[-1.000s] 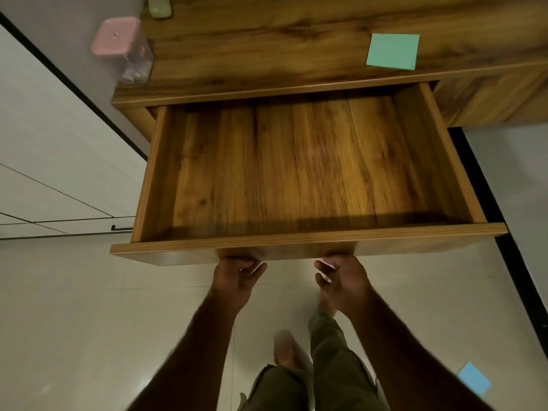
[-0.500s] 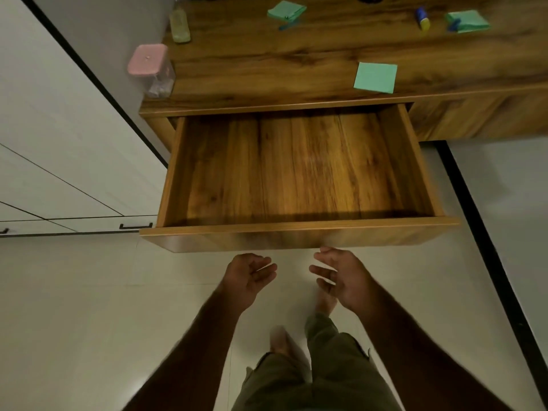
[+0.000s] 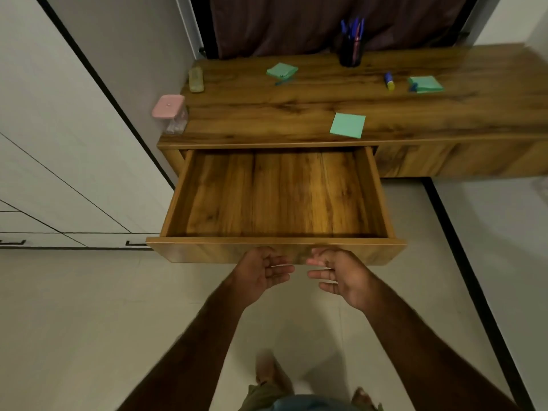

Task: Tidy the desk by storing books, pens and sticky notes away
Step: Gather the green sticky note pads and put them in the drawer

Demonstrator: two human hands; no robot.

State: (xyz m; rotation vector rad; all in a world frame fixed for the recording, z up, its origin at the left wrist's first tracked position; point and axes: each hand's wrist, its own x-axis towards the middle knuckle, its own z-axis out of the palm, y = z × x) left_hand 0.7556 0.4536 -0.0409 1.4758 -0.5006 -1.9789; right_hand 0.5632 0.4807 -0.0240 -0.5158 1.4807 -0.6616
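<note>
The wooden drawer (image 3: pixel 275 243) stands pulled out from the desk (image 3: pixel 296 105), and nothing lies inside it. My left hand (image 3: pixel 261 269) and my right hand (image 3: pixel 338 272) hover just in front of the drawer's front panel, palms facing each other, fingers apart, holding nothing. On the desk lie a green sticky-note pad (image 3: pixel 347 125) near the front edge, a second pad (image 3: pixel 281 70) with a blue pen (image 3: pixel 283 82) beside it, and a third pad (image 3: pixel 427 83) at the right. A black pen cup (image 3: pixel 350 51) with blue pens stands at the back. A blue-and-yellow marker (image 3: pixel 389 81) lies near it.
A pink-lidded clear box (image 3: pixel 170 114) sits at the desk's left corner, with a pale oblong case (image 3: pixel 196 80) behind it. White cabinet doors (image 3: pixel 59 173) stand to the left. A dark curtain (image 3: pixel 296 22) hangs behind the desk. My feet show on the tiled floor (image 3: pixel 89 321).
Both hands let go of the drawer's front edge and drew back, fingers spreading. The view has risen, so more of the desk top and the pen cup now show.
</note>
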